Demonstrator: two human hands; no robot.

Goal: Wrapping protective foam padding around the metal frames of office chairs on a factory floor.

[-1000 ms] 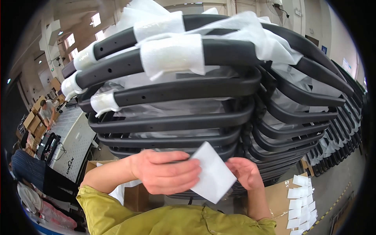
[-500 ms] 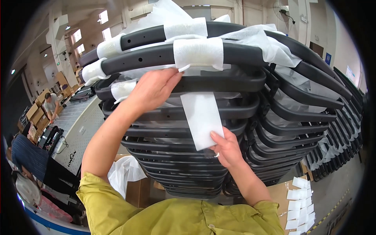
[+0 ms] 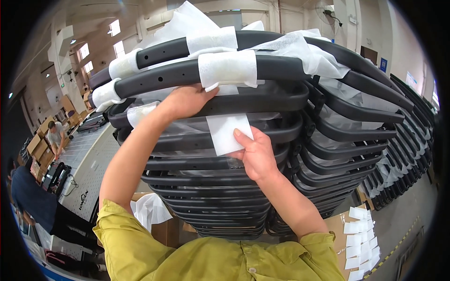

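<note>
A white foam sheet strip (image 3: 219,136) is pinched in my right hand (image 3: 257,154), thumb on its front face. Its upper part passes behind a black curved metal tube (image 3: 262,102), and more white shows above that tube. My left hand (image 3: 187,100) reaches into the gap over the same tube, near the strip's upper end. Its fingertips are hidden below a white foam wrap (image 3: 228,68) on the black tube above (image 3: 279,68). Another wrap (image 3: 105,95) sits on that tube's left end, and a third (image 3: 140,114) lies on the lower tube's left side.
Several black frames are stacked below and to the right (image 3: 347,136). Loose white sheets (image 3: 323,54) drape over the top. At lower right, cut white strips (image 3: 358,239) hang on cardboard (image 3: 340,229). A long table (image 3: 93,159) and two other people (image 3: 56,136) are on the left.
My right hand has moved up with the strip, whose upper part now goes behind the tube. My left hand has pushed deeper into the gap. The view has shifted slightly.
</note>
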